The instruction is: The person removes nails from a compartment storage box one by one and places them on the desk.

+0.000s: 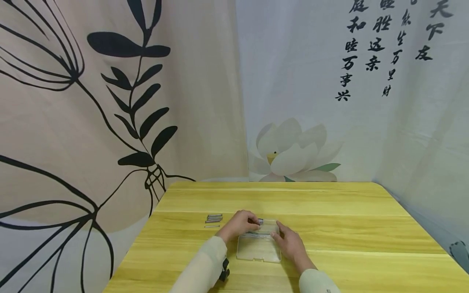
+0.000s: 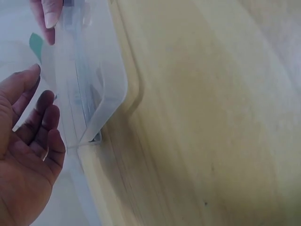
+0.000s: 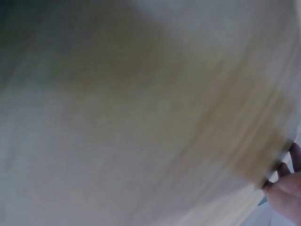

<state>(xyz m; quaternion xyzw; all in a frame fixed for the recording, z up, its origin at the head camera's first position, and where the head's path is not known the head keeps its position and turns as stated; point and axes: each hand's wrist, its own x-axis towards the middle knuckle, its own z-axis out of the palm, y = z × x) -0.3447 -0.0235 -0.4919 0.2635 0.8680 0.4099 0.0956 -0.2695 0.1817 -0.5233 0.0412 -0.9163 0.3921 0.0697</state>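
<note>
Left hand [image 1: 239,225] fingers curl at far left corner of clear flat rectangular plastic box [image 1: 259,246] between hands; right hand [image 1: 291,243] rests loosely open on right edge. Thin grey metal pins [image 1: 213,219] left of left hand, on glossy yellow wooden table [image 1: 348,228].

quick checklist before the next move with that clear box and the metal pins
1. Clear plastic box flat on the yellow table: ok.
2. Right hand at the box's right edge: ok.
3. Left hand at the box's far left corner: ok; whether it pinches something, cannot tell.
4. Loose metal pins grouped on the table left of the box: ok.
5. Pins already inside the box: cannot tell.
6. Right wrist view usable: not ok, blurred.
</note>
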